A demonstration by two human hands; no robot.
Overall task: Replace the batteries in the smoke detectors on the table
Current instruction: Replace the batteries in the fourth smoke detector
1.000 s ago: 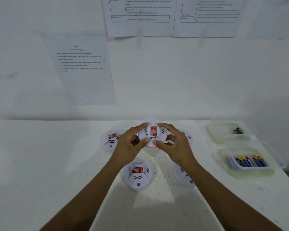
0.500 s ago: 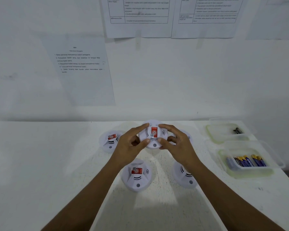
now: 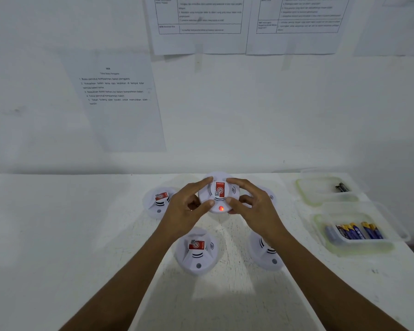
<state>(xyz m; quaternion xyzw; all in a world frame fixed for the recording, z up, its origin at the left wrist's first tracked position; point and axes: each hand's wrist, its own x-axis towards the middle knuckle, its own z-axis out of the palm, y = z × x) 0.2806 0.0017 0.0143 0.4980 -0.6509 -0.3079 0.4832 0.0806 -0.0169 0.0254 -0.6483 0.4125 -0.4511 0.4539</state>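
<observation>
Grip: the left hand and the right hand both hold one smoke detector up off the table. Each hand has its thumb on the near edge and its fingers over the far edge, clamped on the round white body from both sides.

Held detector: it faces up at the camera. It has a red sticker in the middle. A small red light glows near its front edge, between the two thumbs.

What the light may mean: I think this one has working batteries inside, and the person is testing it or has just closed it. I cannot see the battery door, so I cannot be sure.

Other detectors: four more sit on the table. One is at the far left, one is near the middle front, one is at the right front partly under the right arm, and one peeks out behind the right hand. None of them shows a light.

Old batteries: the far clear tub holds what looks like two dark batteries. That looks like one detector's worth taken out.

New batteries: the near clear tub holds a row of blue and gold batteries.

Done so far: about one detector, I think.

Left to do: likely the four on the table.
</observation>
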